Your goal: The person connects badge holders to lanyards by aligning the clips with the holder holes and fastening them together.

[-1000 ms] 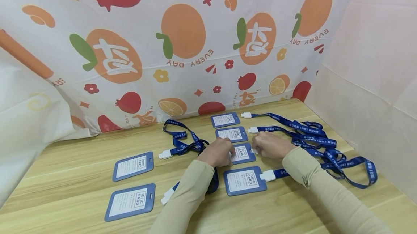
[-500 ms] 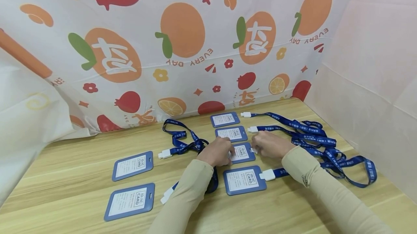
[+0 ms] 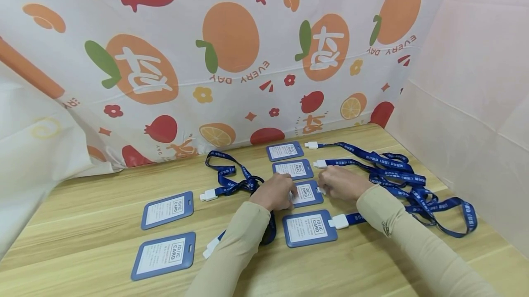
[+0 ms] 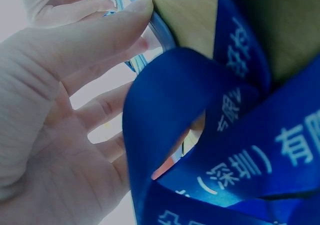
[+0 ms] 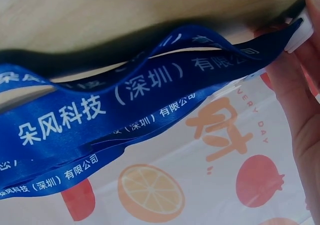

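My left hand pinches the left edge of a blue ID card holder, third from the back in the right-hand column. In the left wrist view, thumb and fingers close on the holder's rim; a blue lanyard loop hangs in front of the palm. At the holder's slotted end, my right hand pinches a white lanyard clip. The right wrist view shows this clip between the fingers, with its printed blue strap running away. Whether clip and slot are joined is hidden by fingers.
A nearer holder has a white clip at its slot. Two holders lie behind, with loose clips beside them. Left lie two more holders and tangled lanyards. Straps pile up at right. A fruit-print cloth hangs behind.
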Motion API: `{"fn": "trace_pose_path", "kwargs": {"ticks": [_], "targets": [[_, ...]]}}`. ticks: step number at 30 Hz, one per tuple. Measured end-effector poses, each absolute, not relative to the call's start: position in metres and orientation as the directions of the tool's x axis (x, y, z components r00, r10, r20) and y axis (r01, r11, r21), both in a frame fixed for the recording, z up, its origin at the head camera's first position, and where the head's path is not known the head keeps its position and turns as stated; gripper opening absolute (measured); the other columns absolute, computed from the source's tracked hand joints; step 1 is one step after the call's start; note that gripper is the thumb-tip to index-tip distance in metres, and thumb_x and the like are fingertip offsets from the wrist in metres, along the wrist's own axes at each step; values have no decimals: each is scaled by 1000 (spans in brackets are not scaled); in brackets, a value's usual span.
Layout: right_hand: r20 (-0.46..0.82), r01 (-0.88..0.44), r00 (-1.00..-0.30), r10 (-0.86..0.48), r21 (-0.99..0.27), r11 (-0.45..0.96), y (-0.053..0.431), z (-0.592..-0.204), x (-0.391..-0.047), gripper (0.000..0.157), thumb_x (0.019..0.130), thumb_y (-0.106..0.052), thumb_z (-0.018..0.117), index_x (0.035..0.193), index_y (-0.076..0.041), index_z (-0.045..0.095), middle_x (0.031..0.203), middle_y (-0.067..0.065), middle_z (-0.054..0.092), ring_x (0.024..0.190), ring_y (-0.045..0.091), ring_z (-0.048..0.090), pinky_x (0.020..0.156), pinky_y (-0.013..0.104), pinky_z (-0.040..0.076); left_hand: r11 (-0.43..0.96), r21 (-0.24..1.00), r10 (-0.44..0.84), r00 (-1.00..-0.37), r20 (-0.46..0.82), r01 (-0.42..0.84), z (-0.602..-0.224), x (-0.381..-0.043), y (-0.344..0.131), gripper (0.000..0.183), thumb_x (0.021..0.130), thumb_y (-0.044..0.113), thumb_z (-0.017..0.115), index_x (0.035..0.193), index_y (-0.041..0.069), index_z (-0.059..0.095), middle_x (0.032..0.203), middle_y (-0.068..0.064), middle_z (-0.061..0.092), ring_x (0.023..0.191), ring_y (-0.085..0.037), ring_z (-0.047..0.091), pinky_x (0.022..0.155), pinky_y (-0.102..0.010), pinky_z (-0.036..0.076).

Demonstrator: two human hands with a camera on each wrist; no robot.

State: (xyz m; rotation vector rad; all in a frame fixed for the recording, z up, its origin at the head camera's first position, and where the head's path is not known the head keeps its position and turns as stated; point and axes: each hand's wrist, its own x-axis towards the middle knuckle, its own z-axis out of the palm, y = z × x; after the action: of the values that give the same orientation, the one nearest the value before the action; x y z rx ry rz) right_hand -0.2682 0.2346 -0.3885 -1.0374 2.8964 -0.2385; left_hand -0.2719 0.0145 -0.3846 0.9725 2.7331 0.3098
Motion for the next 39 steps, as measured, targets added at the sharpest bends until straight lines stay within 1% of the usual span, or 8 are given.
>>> {"fn": "trace_pose_path", "kwargs": {"ticks": [4, 9, 14, 24, 34, 39], "targets": [[11, -638, -764, -645, -164, 752, 235, -389, -268, 23, 80, 14, 75, 98, -1, 79, 94, 8, 75, 88, 20, 72, 78, 28, 59, 757, 274, 641, -756, -135, 593, -384, -272, 14, 20, 84, 15, 85, 104, 14, 81, 114, -4, 68, 103, -21, 58, 100, -36, 50], [13, -643, -760, -650, -156, 749, 235, -389, -269, 24, 81, 13, 75, 99, -1, 79, 95, 8, 75, 89, 21, 72, 79, 28, 59, 758, 275, 640, -755, -141, 591, -384, -272, 14, 20, 84, 15, 85, 104, 14, 81, 114, -4, 68, 105, -22, 57, 101, -37, 49], [12, -647, -757, -653, -147, 748, 235, -388, -269, 23, 81, 12, 76, 98, -2, 80, 94, 7, 75, 85, 18, 72, 77, 27, 58, 760, 273, 639, -755, -146, 590, -383, -272, 14, 21, 85, 15, 85, 105, 14, 81, 114, -4, 67, 104, -22, 56, 101, -37, 49], [11, -651, -755, -656, -140, 746, 233, -388, -268, 22, 80, 11, 76, 96, -4, 80, 92, 5, 75, 84, 16, 71, 77, 25, 58, 762, 279, 635, -758, -147, 584, -383, -271, 14, 20, 84, 14, 85, 104, 14, 81, 112, -4, 68, 102, -21, 56, 100, -36, 50], [17, -666, -741, -671, -135, 733, 233, -387, -267, 22, 81, 12, 75, 95, -5, 80, 89, 4, 74, 77, 10, 67, 75, 24, 57, 758, 281, 639, -756, -142, 588, -384, -271, 14, 19, 84, 14, 85, 103, 14, 81, 111, -4, 68, 102, -21, 57, 100, -36, 49], [9, -655, -751, -661, -139, 743, 233, -388, -268, 22, 82, 11, 75, 96, -5, 80, 90, 4, 75, 79, 10, 68, 77, 25, 58, 762, 285, 634, -758, -152, 581, -383, -272, 14, 19, 85, 14, 84, 103, 14, 81, 111, -4, 68, 100, -21, 55, 98, -35, 50]]}}
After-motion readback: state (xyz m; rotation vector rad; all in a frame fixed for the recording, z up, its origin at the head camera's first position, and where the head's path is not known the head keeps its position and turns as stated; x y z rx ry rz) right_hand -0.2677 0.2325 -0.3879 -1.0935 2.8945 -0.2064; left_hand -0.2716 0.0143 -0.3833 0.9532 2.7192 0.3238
